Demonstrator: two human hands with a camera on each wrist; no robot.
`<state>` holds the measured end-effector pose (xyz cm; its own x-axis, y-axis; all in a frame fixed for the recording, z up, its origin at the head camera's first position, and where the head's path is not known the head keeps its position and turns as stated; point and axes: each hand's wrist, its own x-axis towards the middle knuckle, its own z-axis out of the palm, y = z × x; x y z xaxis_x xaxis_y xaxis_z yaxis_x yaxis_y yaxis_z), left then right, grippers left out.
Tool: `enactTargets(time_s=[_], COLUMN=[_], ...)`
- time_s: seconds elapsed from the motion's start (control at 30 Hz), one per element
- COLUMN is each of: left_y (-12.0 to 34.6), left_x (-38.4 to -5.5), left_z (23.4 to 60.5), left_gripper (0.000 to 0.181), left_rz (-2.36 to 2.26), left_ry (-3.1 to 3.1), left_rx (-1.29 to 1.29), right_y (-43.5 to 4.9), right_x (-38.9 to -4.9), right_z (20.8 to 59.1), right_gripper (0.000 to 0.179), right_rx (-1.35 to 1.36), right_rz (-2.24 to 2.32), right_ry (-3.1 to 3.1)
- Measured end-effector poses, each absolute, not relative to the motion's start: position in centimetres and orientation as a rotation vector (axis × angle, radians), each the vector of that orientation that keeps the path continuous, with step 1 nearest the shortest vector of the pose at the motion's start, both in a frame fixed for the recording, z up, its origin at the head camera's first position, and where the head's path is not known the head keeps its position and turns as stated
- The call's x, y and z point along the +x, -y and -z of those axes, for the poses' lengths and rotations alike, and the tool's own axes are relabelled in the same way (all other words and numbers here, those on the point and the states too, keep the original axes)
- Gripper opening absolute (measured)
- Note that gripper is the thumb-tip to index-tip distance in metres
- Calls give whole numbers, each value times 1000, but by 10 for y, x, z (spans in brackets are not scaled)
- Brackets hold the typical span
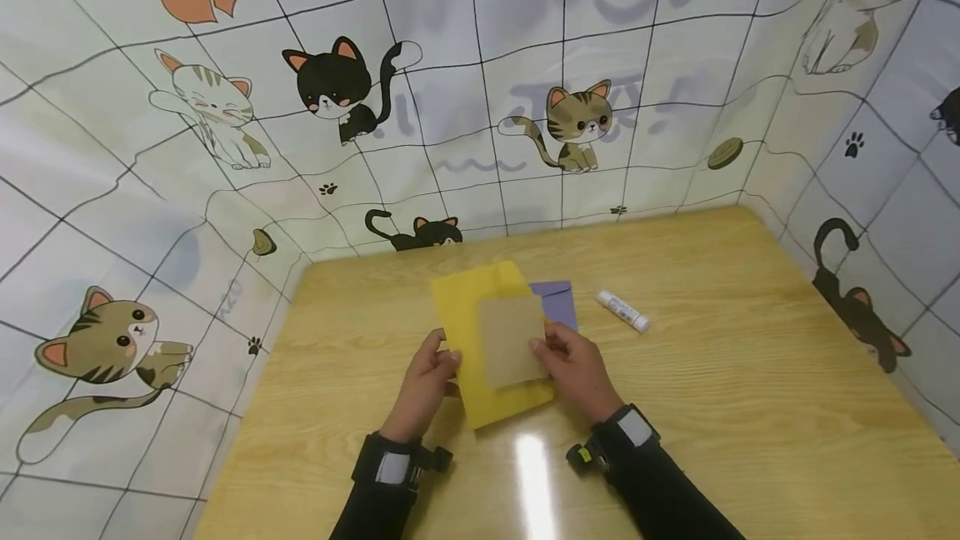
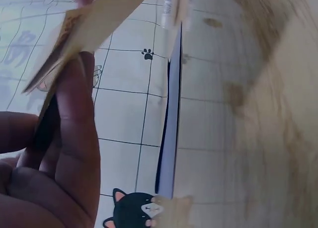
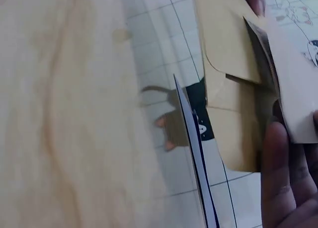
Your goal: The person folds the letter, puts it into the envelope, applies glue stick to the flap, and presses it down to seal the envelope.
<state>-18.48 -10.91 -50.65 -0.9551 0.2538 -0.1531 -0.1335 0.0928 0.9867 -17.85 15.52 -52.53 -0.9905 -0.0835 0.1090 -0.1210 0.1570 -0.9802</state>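
Observation:
A yellow envelope [image 1: 463, 332] is held up over the wooden table, tilted a little. My left hand [image 1: 422, 386] pinches its left edge between thumb and fingers; the left wrist view shows these fingers [image 2: 74, 118] close up. In front of the envelope is a smaller tan paper piece [image 1: 513, 344]. Its right edge is gripped by my right hand [image 1: 583, 369], thumb in front. From the right wrist, this paper [image 3: 293, 84] shows more than one layer, and the envelope's flap [image 3: 233, 49] is visible behind it. Whether the right fingers also hold the envelope, I cannot tell.
A purple envelope [image 1: 558, 302] lies on the table [image 1: 720, 373] behind the yellow one, partly covered. To its right lies a white glue stick [image 1: 622, 311]. A cat-patterned sheet [image 1: 465, 123] hangs behind the table and at both sides.

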Motion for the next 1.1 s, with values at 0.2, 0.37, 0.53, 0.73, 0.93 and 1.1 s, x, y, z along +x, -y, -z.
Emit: enactTargets(time_s=[0.2,0.37,0.53,0.73,0.93,1.1], left_y=[112,111,112,114,117,117], left_x=[-188,-189,-189,-190,-192,-191], left_z=[514,515,515,515,516,517], left_gripper=[26,26,26,24,23,23], left_rz=[-1941,-1974,-1993,-2004,-2017,-2032], left_ry=[-2035,-1992,-1968,-1961,-1974,-1968], left_rx=[146,154,158,167,157,155], right_y=[-160,-155,-148,-144,-144,-143], right_x=[-181,-180,-180,-180,-179,-179], right_z=[523,524,525,524,521,523], right_gripper=[36,39,35,26,34,31], right_rx=[43,-58,-82,-95,-99,-48], right_rz=[-2145,-2232,-2180,-2183,-2198,-2083], right_ry=[2191,1979,1914,1860,1854,2053])
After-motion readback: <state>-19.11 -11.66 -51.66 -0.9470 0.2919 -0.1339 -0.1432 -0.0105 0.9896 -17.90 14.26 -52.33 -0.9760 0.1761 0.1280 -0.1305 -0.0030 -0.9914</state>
